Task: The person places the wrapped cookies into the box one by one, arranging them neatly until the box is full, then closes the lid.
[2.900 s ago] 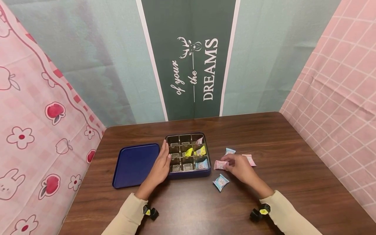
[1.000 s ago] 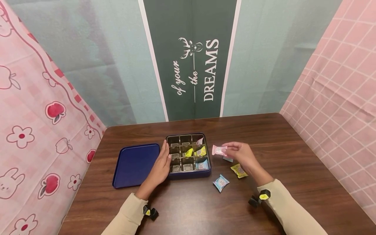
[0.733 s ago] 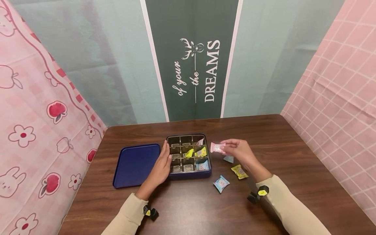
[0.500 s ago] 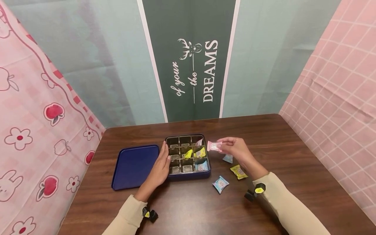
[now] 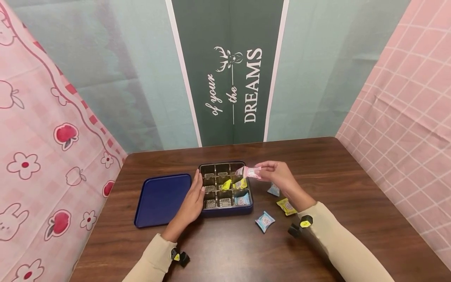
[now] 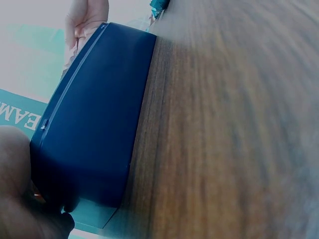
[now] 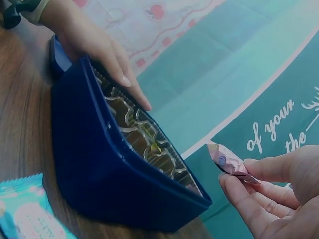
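Observation:
My right hand (image 5: 280, 178) pinches a pink wrapped candy (image 5: 252, 172) between thumb and fingers. The candy overlaps the back right corner of a blue box (image 5: 227, 212) in the head view; in the right wrist view it shows past the rim. Straight fingers of my left hand (image 5: 192, 199) rest against the box's left side. A clear tray divides the box into several compartments. The back right one holds a pink candy (image 5: 239, 170), the middle right a yellow candy (image 5: 240, 183), the centre another yellow candy (image 5: 226, 184), the front right a blue candy (image 5: 242, 199).
The blue lid (image 5: 163, 199) lies left of the box on the wooden table (image 5: 225, 250). To the right lie a blue candy (image 5: 265, 221), a yellow candy (image 5: 287, 206) and another blue candy (image 5: 273, 190) beside my right hand. Fabric hangs behind and at both sides.
My right hand has lifted the pink candy off the table and carried it left to the box's back right corner. Another pink candy at the right is out of sight now. The left hand stays put.

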Available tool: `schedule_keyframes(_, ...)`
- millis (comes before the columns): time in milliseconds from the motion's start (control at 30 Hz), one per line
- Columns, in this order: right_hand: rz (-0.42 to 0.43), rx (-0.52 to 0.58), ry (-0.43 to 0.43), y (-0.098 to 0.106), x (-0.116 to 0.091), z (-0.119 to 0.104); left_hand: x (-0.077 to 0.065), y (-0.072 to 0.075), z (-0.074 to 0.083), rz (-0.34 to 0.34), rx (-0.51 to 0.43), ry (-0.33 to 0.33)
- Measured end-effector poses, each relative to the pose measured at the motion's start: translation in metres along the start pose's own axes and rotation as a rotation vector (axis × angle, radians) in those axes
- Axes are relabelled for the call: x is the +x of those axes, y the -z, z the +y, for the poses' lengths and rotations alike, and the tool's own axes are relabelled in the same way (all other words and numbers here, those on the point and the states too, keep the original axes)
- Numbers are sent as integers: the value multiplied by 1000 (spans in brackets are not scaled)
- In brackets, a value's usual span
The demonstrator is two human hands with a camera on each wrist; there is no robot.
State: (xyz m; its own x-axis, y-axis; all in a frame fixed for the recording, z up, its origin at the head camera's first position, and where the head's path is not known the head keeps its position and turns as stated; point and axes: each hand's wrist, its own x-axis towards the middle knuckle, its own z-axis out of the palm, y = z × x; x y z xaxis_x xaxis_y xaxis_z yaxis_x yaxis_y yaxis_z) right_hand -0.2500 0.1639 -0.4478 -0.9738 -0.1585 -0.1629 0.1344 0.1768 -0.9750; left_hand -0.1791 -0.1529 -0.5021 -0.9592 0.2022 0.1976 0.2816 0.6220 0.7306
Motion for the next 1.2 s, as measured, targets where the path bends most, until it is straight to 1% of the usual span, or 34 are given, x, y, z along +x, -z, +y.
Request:
schedule_keyframes(233,-15,43,14,-8,5,-6,1,0,0,0,1,-1)
schedule_keyframes(500,-16,29,20,-18,9,-11,0,0,0,3,-4,0)
schedule_keyframes(767,-28,4,56,-26,16,-16,-1,0,-1,5,-7,-5)
schedule_keyframes(1000,-45,36,74,-34,22,-20,-1,1,0,11,-6,-9)
schedule_keyframes(1200,-38,20,70,-39,26,-20,-1,2,1,8,-3,-9)
